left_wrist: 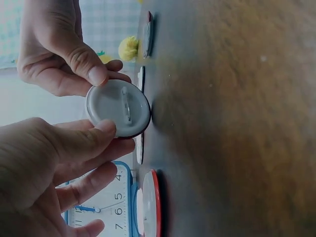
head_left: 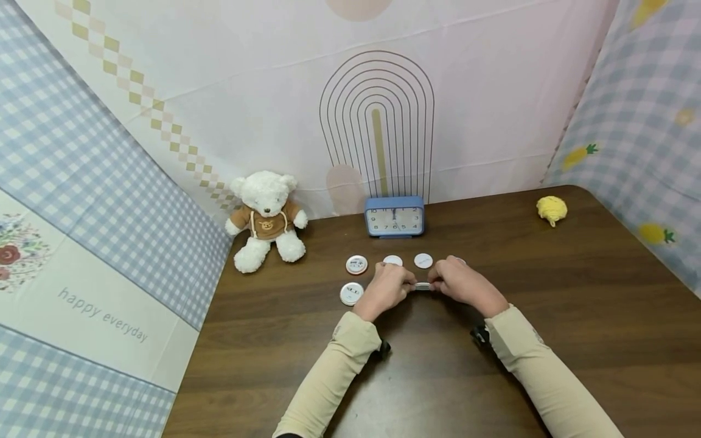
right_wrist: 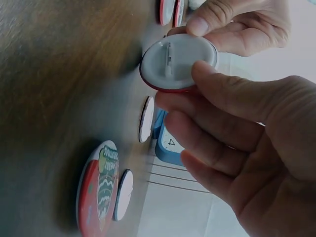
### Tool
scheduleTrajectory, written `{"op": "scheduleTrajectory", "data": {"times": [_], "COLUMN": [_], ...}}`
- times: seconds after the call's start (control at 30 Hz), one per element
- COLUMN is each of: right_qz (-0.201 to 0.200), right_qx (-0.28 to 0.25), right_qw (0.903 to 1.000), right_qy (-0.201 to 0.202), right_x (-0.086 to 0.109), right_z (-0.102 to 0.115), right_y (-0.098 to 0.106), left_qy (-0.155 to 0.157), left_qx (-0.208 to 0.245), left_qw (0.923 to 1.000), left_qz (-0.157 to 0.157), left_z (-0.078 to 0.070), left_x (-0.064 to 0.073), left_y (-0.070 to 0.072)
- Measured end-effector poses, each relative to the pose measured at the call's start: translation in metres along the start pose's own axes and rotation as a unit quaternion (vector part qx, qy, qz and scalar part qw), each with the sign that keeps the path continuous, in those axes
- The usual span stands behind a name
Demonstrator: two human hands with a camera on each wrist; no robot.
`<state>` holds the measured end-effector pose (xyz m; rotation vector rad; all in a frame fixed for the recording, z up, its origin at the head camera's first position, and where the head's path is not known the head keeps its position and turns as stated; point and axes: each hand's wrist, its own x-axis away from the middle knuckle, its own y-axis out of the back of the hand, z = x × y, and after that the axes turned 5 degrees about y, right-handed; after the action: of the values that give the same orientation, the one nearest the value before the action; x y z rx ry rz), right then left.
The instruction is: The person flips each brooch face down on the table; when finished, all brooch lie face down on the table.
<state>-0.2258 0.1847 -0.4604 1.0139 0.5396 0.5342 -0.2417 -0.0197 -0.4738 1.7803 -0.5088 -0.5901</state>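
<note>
Both hands pinch one round pin-back button badge [left_wrist: 118, 109] on opposite edges, between thumbs and fingers. Its white back, with a metal safety pin across it, faces the wrist cameras; a red rim shows below in the right wrist view. My left hand [head_left: 390, 286] holds one side of the badge and my right hand [head_left: 464, 281] the other. It is tilted up on edge, close over the table. Beside the right hand lies a red badge [right_wrist: 94, 197] with a Christmas print, face up. Behind the hands are white badges [head_left: 423, 261], one partly hidden by the left hand.
Two more badges [head_left: 356, 264] [head_left: 352, 294] lie left of the hands on the brown wooden table [head_left: 263, 365]. A blue clock [head_left: 394, 217] stands at the back, with a white teddy bear [head_left: 266, 222] left of it. A yellow toy [head_left: 551, 208] sits far right.
</note>
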Motion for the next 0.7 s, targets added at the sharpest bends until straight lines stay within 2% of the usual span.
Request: {"op": "scheduleTrajectory", "data": {"times": [0.37,0.47,0.7], "right_qz": [-0.033,-0.041,-0.041], "right_qx": [0.021,0.019,0.031], "right_qw": [0.9992,0.9988,0.9963], "right_qy": [-0.006,-0.020,-0.068], "right_x": [-0.002,-0.002,-0.003], "right_z": [0.000,-0.001,-0.003], "right_y": [-0.005,-0.008,-0.014], "left_qy": [0.013,0.022,0.046], "left_qx": [0.008,0.008,0.020], "left_qw": [0.9996,0.9995,0.9987], "left_qz": [-0.022,-0.023,0.008], "left_z": [-0.002,-0.005,-0.013], "left_x": [-0.001,-0.003,-0.007], "left_y": [-0.005,-0.005,-0.006]}}
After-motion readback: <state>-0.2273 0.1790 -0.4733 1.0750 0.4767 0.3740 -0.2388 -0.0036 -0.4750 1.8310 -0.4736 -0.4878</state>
